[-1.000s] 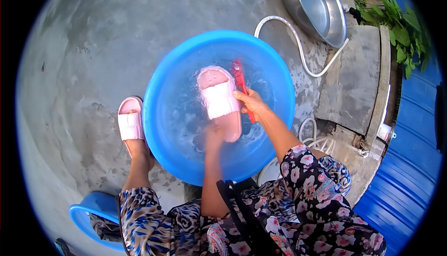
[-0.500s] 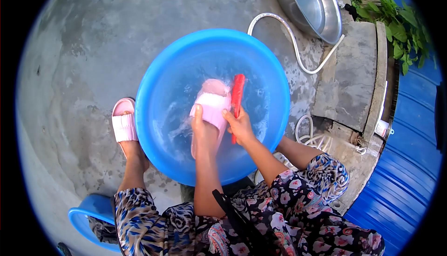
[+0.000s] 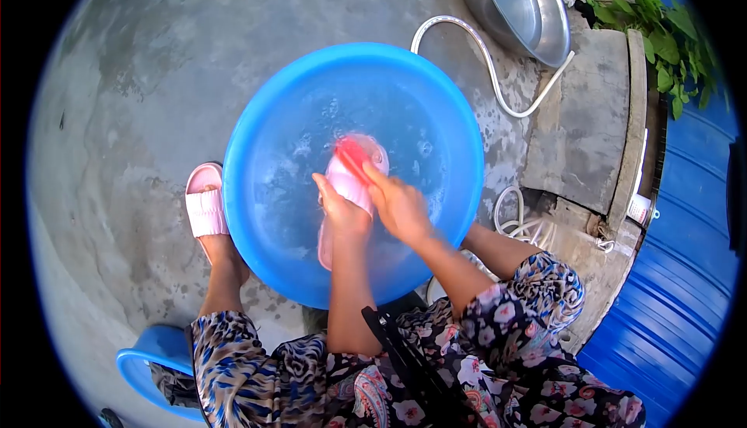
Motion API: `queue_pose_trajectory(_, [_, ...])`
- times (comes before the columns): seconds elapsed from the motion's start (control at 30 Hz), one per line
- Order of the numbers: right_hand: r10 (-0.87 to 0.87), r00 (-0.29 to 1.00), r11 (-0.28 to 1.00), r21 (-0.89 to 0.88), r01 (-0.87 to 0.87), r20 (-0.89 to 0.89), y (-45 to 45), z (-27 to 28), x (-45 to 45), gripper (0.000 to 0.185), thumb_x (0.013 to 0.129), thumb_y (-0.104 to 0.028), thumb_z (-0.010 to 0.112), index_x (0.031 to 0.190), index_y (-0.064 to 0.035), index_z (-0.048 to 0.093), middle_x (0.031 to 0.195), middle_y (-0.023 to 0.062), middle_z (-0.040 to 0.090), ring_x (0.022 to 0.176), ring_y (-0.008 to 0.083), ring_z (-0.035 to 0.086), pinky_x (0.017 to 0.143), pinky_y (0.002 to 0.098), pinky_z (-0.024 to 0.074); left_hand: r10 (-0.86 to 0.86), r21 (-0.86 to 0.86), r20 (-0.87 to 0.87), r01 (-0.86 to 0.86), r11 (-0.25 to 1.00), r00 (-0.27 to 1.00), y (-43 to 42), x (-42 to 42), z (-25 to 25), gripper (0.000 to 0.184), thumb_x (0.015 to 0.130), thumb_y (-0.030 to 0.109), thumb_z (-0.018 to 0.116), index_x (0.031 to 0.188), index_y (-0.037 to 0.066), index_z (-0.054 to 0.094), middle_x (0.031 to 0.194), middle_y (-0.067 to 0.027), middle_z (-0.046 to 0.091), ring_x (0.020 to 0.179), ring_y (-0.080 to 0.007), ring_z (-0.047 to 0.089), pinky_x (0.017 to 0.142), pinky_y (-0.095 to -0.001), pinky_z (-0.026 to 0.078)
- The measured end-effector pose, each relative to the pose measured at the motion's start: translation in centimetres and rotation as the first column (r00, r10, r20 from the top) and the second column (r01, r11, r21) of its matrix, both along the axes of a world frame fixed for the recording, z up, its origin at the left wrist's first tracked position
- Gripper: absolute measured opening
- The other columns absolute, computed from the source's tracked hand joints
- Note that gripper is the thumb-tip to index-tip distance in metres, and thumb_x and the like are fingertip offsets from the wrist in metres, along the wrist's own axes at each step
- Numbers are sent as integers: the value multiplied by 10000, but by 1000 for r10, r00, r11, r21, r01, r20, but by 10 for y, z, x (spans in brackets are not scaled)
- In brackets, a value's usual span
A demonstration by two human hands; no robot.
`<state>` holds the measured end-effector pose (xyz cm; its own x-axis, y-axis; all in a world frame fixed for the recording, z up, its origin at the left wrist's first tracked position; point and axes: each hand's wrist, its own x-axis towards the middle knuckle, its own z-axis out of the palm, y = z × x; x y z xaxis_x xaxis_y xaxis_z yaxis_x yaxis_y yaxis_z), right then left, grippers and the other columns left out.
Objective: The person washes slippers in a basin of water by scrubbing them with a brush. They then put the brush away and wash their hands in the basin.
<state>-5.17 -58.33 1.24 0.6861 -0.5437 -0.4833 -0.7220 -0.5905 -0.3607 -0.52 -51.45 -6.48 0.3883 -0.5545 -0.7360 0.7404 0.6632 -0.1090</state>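
A pink slipper (image 3: 349, 185) lies in the water of a large blue basin (image 3: 257, 109), its toe end pointing away from me. My left hand (image 3: 343, 208) is wrapped round the slipper's strap from the left, thumb raised. My right hand (image 3: 401, 208) grips a red brush (image 3: 353, 156), which is blurred and lies across the upper part of the slipper, just above the strap. Its bristles cannot be made out.
A matching pink slipper (image 3: 206, 212) is on my left foot, beside the basin. A metal basin (image 3: 520, 9) and a white hose (image 3: 498, 85) are at the upper right. A smaller blue tub (image 3: 132, 359) with dark cloth stands at lower left.
My left hand took hold of the slipper, which moved slightly nearer to me. The red brush swung from the slipper's right side onto its upper part, with my right hand still round it.
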Motion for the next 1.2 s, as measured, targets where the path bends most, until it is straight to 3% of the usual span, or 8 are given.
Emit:
queue_pose_trajectory(0.27, [39,998,990,133,-47,58,50,14,-45,472,855,-222,578,1316,-235,476,767,164,573,645,383,598,569,492,484,-8,149,13,6,989,1000,15,3,-30,763,892,639,323,1330,18,388,1302,-127,479,1174,-297,481,995,-409,396])
queue_pose_trajectory(0.4, [-11,995,999,40,7,103,18,-7,-43,443,861,-192,574,1296,-229,498,800,197,597,673,399,601,607,484,485,54,40,-110,-49,998,993,9,6,-6,760,886,628,362,1316,3,393,1309,-157,469,1189,-316,463,1031,-430,354])
queue_pose_trajectory(0.57, [-236,939,970,122,212,252,5,-18,-20,368,893,-145,536,1255,-87,523,900,248,613,767,364,643,667,419,496,194,-155,46,-184,971,980,3,8,-7,792,903,631,254,1354,-14,336,1374,-175,395,1268,-341,378,1071,-463,285])
queue_pose_trajectory(0.67, [-362,906,902,329,281,217,61,5,-61,422,898,-98,516,1313,-51,464,1238,217,544,1169,307,525,967,347,399,242,-143,83,-228,963,967,10,10,-15,833,888,654,212,1359,-23,324,1391,-182,373,1283,-359,355,1085,-483,255])
queue_pose_trajectory(0.87, [-437,878,873,325,363,195,33,-16,-49,413,918,-102,494,1326,-51,453,1154,189,597,968,204,602,847,309,460,379,-275,-106,-393,877,919,10,9,-14,912,858,693,209,1379,-54,258,1396,-211,355,1291,-389,334,1089,-503,242])
queue_pose_trajectory(1.07, [-443,886,858,353,374,136,25,-4,-18,394,924,-108,484,1313,-48,467,1099,188,621,900,197,616,797,304,473,283,-136,6,-280,950,959,8,19,-3,982,819,761,222,1382,-42,259,1386,-199,365,1284,-348,352,1082,-470,264])
queue_pose_trajectory(1.13, [-192,923,964,240,114,333,53,15,-47,389,915,-164,497,1296,-86,483,932,254,622,849,354,637,726,377,492,245,16,-38,-244,970,969,9,17,-2,996,805,778,247,1385,-31,262,1384,-191,368,1274,-330,364,1078,-429,275])
queue_pose_trajectory(1.2, [-151,924,976,200,84,351,44,10,-44,383,909,-166,500,1286,-96,496,923,247,622,855,368,626,720,392,492,94,247,-116,-63,967,989,6,5,-20,1024,757,816,297,1396,17,271,1371,-142,400,1252,-319,390,1073,-431,286])
